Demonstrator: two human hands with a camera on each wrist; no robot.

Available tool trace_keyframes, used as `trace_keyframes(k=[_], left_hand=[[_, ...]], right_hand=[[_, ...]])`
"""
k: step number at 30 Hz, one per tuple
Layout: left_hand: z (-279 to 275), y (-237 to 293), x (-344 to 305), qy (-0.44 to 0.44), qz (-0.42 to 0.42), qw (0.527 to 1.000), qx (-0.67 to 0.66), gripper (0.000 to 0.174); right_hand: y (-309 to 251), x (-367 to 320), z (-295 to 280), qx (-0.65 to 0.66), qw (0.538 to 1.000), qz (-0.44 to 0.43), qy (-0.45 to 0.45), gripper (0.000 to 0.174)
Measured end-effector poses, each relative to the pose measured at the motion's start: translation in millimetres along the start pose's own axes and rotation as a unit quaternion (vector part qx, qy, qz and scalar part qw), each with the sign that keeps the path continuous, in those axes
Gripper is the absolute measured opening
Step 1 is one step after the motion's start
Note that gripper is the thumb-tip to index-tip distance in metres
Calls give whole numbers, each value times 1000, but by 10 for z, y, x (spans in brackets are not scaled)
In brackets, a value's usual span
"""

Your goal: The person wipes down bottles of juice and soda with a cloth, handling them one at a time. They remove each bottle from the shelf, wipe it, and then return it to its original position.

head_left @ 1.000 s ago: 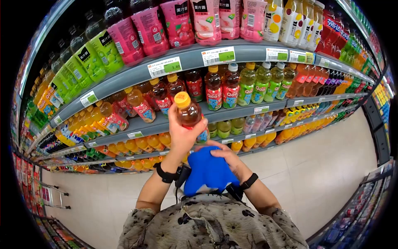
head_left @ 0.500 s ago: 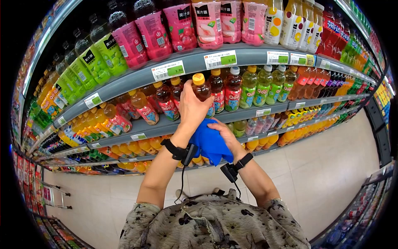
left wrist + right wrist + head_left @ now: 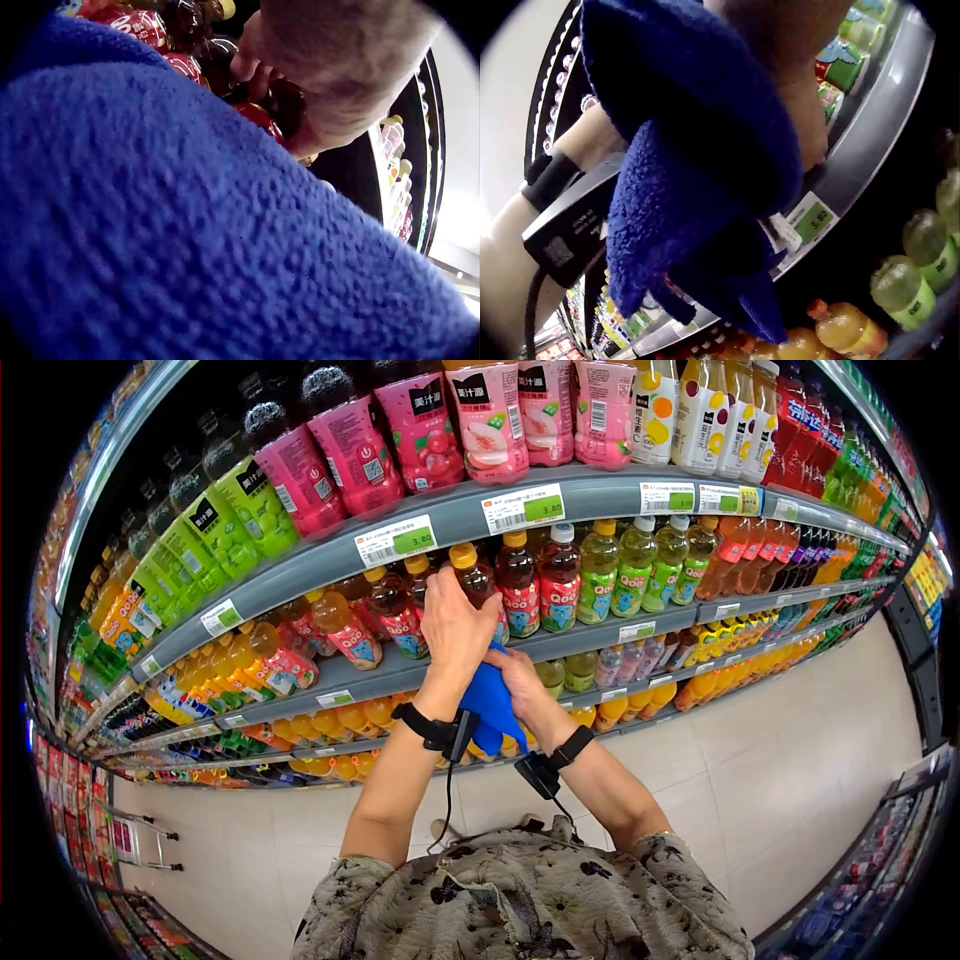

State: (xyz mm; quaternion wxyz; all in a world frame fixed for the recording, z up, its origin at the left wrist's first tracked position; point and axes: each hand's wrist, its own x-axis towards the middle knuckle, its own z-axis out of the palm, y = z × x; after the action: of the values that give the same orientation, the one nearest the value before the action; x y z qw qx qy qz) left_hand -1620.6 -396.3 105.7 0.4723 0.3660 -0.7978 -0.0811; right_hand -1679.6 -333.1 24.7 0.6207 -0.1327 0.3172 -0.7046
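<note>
In the head view my left hand (image 3: 458,625) grips a small Qoo drink bottle (image 3: 476,580) with a yellow cap (image 3: 463,555). The bottle stands upright in line with the front row on the middle shelf, and my hand hides most of its label. My right hand (image 3: 520,682) holds a blue cloth (image 3: 487,710) just below and to the right of the left hand. The cloth hangs in folds and fills much of the left wrist view, with the left hand (image 3: 345,67) beyond it, fingers around dark bottles. In the right wrist view the cloth (image 3: 697,172) droops below the right hand (image 3: 802,97).
Red-label Qoo bottles (image 3: 520,595) and green-label ones (image 3: 598,585) stand to the right. The upper shelf edge (image 3: 590,495) with price tags juts out above the hands. Orange drinks (image 3: 615,710) line the lowest shelf. The tiled floor (image 3: 700,750) extends right.
My left hand has carried the bottle forward from in front of the shelf into the front row. My right hand has moved up and forward with the cloth, which now hangs narrower.
</note>
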Motion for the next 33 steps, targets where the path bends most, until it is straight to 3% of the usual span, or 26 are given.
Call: trace_keyframes(k=[6,12,14,18,20,21,27,29,30,32,33], left_hand=[[-31,18,42,-24,-24,999,26,64],[13,45,86,-49,-66,996,18,70],[75,-38,72,-43,-48,998,23,69],[203,-141,28,-21,3,999,26,70],[159,-61,41,-37,-33,999,3,72],[139,-20,47,-51,-70,996,-19,74],[136,-28,44,-60,-59,996,-3,74],[124,-27,21,-62,-60,996,-1,74],[114,-23,1,-32,-38,999,7,71],[84,-20,-47,-3,-15,1000,14,69],[60,-26,-83,25,32,999,-16,65]], right_hand=[[70,117,91,16,999,-37,33,26],[154,177,126,-20,994,-78,70,35],[152,213,91,-33,995,-71,60,60],[180,305,18,-67,991,-92,64,76],[186,325,-34,-95,991,-90,36,84],[190,324,-68,-95,991,-89,38,84],[138,98,-175,-104,991,-76,39,71],[80,-47,-301,22,1000,17,12,54],[32,-153,-365,22,1000,18,13,54],[-142,-442,-443,167,979,114,5,44],[-148,-532,-659,164,978,112,-58,45]])
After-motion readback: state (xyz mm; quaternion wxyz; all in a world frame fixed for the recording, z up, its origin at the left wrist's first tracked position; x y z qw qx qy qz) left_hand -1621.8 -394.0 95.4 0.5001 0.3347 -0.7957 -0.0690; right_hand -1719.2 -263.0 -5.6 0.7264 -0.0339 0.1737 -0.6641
